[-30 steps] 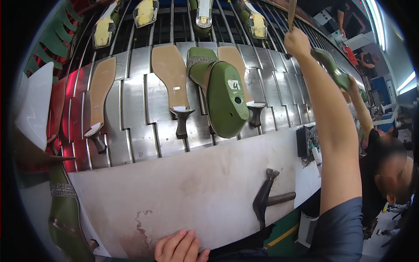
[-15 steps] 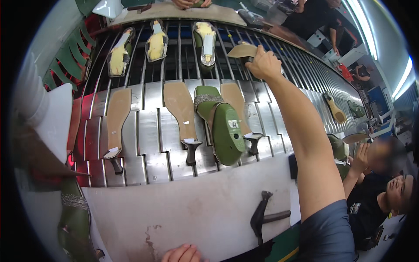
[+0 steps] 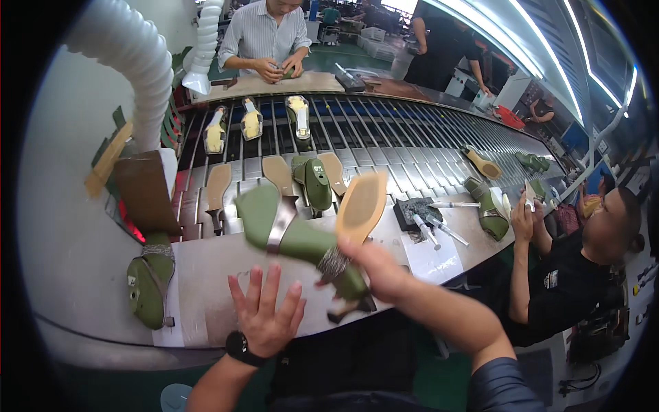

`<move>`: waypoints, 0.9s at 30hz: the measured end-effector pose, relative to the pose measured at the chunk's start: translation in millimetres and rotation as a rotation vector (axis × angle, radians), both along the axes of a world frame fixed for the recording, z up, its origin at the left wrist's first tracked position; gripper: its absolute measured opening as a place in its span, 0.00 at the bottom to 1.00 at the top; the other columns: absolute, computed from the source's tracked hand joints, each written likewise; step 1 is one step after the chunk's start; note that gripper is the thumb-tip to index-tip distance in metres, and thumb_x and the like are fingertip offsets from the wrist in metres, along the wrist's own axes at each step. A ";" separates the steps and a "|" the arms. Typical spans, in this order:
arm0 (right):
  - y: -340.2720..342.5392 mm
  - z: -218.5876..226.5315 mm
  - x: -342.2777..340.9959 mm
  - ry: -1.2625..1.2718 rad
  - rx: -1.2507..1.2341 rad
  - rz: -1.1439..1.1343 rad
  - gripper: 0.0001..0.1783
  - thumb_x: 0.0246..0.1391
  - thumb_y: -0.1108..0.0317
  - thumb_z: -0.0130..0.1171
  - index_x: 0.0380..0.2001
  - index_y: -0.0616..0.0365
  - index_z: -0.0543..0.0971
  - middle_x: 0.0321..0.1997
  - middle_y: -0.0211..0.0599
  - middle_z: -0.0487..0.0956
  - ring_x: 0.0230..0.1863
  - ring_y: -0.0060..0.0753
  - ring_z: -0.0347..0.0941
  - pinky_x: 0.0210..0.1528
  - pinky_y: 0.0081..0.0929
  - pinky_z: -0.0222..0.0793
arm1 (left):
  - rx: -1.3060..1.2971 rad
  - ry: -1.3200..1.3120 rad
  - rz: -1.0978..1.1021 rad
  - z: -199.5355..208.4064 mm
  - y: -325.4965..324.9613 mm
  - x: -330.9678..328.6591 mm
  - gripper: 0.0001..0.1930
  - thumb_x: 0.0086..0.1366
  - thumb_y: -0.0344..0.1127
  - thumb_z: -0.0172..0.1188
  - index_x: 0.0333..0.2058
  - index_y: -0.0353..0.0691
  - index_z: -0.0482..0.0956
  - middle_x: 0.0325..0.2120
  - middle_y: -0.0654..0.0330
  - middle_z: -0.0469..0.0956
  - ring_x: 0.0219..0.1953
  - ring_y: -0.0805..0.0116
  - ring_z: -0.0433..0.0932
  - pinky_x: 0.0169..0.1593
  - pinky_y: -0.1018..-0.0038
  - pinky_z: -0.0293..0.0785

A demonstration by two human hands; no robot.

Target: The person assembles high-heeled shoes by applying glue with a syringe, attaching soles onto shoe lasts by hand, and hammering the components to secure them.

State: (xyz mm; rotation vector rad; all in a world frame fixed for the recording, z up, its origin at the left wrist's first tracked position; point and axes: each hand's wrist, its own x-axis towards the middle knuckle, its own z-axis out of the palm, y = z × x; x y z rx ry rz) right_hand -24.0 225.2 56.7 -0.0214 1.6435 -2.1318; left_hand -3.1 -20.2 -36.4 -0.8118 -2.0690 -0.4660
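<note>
In the head view, the right hand (image 3: 379,273) is curled around a green shoe (image 3: 305,242) near its glittery band (image 3: 333,262). A tan sole (image 3: 362,206) stands up from that thumb, apparently pinned by the same grip; motion blur hides the exact contact. Both are held above the table (image 3: 206,285), on the person's side of the conveyor (image 3: 412,165).

The shoe's long axis slants from its broad end at upper left, past the silver strap (image 3: 280,228), down to the right fingers. The sole's axis is steeper, leaning slightly right, so the two diverge like a V above the grip.

The left hand (image 3: 266,317) is bare of any hold, fingers well spread. Its tips point at the shoe's strapped part from just below, seemingly not touching. It is the nearer hand to the broad end; the sole lies beyond, up and right.
</note>
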 end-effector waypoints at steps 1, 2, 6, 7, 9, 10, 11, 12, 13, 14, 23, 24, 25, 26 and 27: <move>-15.9 -18.7 25.8 -0.116 -0.013 0.059 0.36 0.76 0.39 0.44 0.60 0.66 0.77 0.50 0.47 0.84 0.42 0.37 0.86 0.36 0.33 0.84 | -0.008 0.009 0.063 -5.3 -1.0 -2.1 0.30 0.66 0.40 0.68 0.66 0.54 0.71 0.70 0.50 0.68 0.75 0.44 0.60 0.73 0.25 0.44; -28.6 -34.3 44.7 -0.224 -0.122 0.131 0.37 0.76 0.39 0.44 0.56 0.68 0.78 0.46 0.48 0.85 0.39 0.37 0.86 0.36 0.32 0.84 | -0.086 0.184 0.142 -0.4 -8.0 0.7 0.29 0.66 0.42 0.67 0.65 0.53 0.71 0.68 0.54 0.70 0.73 0.47 0.64 0.73 0.25 0.45; -43.4 -98.3 36.9 0.028 0.078 0.104 0.30 0.76 0.45 0.50 0.47 0.67 0.80 0.37 0.45 0.85 0.31 0.37 0.85 0.34 0.35 0.83 | -0.172 0.037 0.086 -13.1 -39.0 14.9 0.31 0.62 0.43 0.68 0.63 0.48 0.72 0.61 0.55 0.73 0.68 0.49 0.69 0.72 0.27 0.50; -46.2 -91.9 29.4 -0.021 0.041 0.044 0.27 0.75 0.47 0.52 0.46 0.67 0.79 0.35 0.44 0.84 0.30 0.37 0.85 0.32 0.35 0.82 | -0.053 0.018 0.070 -8.8 -42.3 13.2 0.32 0.60 0.42 0.70 0.63 0.45 0.72 0.60 0.53 0.73 0.66 0.47 0.70 0.72 0.29 0.51; -39.2 -94.0 -2.7 0.028 -0.038 -0.047 0.24 0.74 0.51 0.56 0.43 0.66 0.80 0.31 0.42 0.84 0.31 0.36 0.85 0.32 0.34 0.82 | 0.194 -0.094 0.016 1.6 -46.0 14.3 0.33 0.59 0.37 0.72 0.62 0.38 0.72 0.58 0.50 0.74 0.62 0.48 0.73 0.72 0.38 0.57; -29.1 -96.9 -19.9 0.157 0.208 -0.085 0.23 0.70 0.51 0.61 0.42 0.67 0.81 0.31 0.45 0.85 0.32 0.42 0.86 0.36 0.39 0.82 | 0.324 -0.187 -0.006 6.2 -47.1 16.5 0.32 0.59 0.35 0.73 0.61 0.34 0.72 0.57 0.50 0.75 0.61 0.51 0.75 0.72 0.45 0.61; -15.6 -107.3 -39.1 0.514 0.747 -0.202 0.25 0.63 0.51 0.67 0.44 0.67 0.82 0.32 0.51 0.85 0.35 0.53 0.86 0.40 0.45 0.81 | 0.555 -0.402 -0.157 11.3 -47.9 18.1 0.31 0.60 0.33 0.72 0.61 0.33 0.72 0.56 0.51 0.76 0.60 0.55 0.76 0.70 0.53 0.63; -22.0 -100.4 -40.9 0.566 0.837 -0.316 0.27 0.57 0.52 0.71 0.48 0.66 0.81 0.36 0.56 0.85 0.41 0.60 0.84 0.46 0.49 0.78 | 0.800 -0.614 -0.290 10.8 -53.7 22.0 0.29 0.62 0.32 0.71 0.60 0.31 0.73 0.55 0.52 0.77 0.59 0.59 0.77 0.69 0.60 0.66; -23.5 -100.2 -42.8 0.667 0.946 -0.450 0.30 0.55 0.52 0.73 0.51 0.65 0.81 0.39 0.53 0.85 0.45 0.61 0.83 0.52 0.48 0.77 | 0.935 -0.612 -0.335 7.8 -58.2 21.3 0.28 0.63 0.31 0.70 0.61 0.31 0.73 0.55 0.53 0.78 0.58 0.62 0.76 0.67 0.64 0.67; -20.7 -106.0 -46.1 0.955 1.084 -0.731 0.32 0.54 0.52 0.74 0.52 0.66 0.80 0.41 0.52 0.85 0.46 0.63 0.81 0.55 0.49 0.75 | 1.067 -0.596 -0.397 7.0 -61.6 15.0 0.27 0.65 0.31 0.69 0.61 0.30 0.73 0.55 0.54 0.78 0.58 0.65 0.76 0.66 0.69 0.68; -27.3 -95.8 15.2 0.211 -0.105 -0.055 0.33 0.78 0.46 0.43 0.42 0.70 0.82 0.31 0.41 0.84 0.29 0.28 0.81 0.36 0.26 0.78 | 1.552 -0.687 -0.459 -29.1 -87.6 6.6 0.36 0.72 0.42 0.60 0.72 0.32 0.59 0.62 0.44 0.75 0.63 0.55 0.75 0.69 0.59 0.69; -32.9 -109.6 27.4 0.338 0.039 -0.130 0.32 0.77 0.47 0.47 0.35 0.68 0.83 0.22 0.34 0.78 0.22 0.20 0.73 0.27 0.20 0.70 | 1.541 -0.703 -0.475 -30.0 -82.7 7.4 0.36 0.72 0.41 0.60 0.72 0.32 0.59 0.63 0.44 0.75 0.64 0.55 0.75 0.70 0.59 0.69; -36.0 -113.1 33.8 0.380 0.078 -0.195 0.31 0.77 0.49 0.49 0.31 0.67 0.82 0.19 0.30 0.75 0.19 0.17 0.68 0.24 0.19 0.64 | 1.529 -0.719 -0.488 -29.2 -77.8 8.6 0.36 0.72 0.41 0.60 0.73 0.32 0.58 0.63 0.44 0.74 0.64 0.55 0.75 0.70 0.59 0.68; -37.3 -114.4 37.1 0.423 0.117 -0.259 0.31 0.77 0.50 0.51 0.27 0.66 0.82 0.16 0.26 0.71 0.17 0.14 0.62 0.20 0.18 0.58 | 1.533 -0.729 -0.473 -26.7 -72.6 8.2 0.36 0.72 0.41 0.60 0.73 0.32 0.58 0.63 0.44 0.74 0.64 0.55 0.75 0.70 0.59 0.68; -36.7 -113.4 32.4 0.408 0.115 -0.255 0.31 0.77 0.50 0.51 0.27 0.66 0.82 0.16 0.26 0.71 0.17 0.14 0.62 0.20 0.18 0.58 | 1.449 -0.718 -0.447 -22.6 -66.6 6.0 0.38 0.72 0.44 0.59 0.73 0.33 0.56 0.64 0.43 0.73 0.67 0.53 0.72 0.71 0.58 0.67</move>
